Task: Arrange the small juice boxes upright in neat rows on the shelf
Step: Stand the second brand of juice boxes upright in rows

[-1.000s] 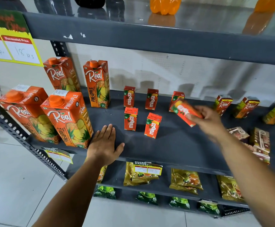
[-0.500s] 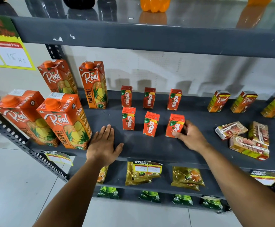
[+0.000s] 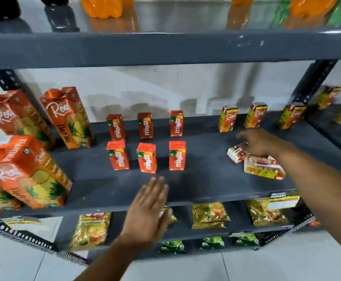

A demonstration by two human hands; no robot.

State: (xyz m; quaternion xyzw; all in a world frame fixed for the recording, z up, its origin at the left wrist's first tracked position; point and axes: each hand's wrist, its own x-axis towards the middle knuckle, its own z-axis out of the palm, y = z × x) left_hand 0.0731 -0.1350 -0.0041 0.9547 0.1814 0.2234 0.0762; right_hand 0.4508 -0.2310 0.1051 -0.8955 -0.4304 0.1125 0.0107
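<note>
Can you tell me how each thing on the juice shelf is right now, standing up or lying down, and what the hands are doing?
Six red juice boxes: upright, two rows of three.
Three back-right small boxes: upright, in a row.
Loose small boxes: lying flat.
Big pineapple cartons: standing.
Right hand: reaching onto the flat boxes.
Left hand: open, empty, at shelf edge.

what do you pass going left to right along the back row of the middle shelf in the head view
two tall pineapple cartons → three red maaza boxes → three small real boxes
</note>
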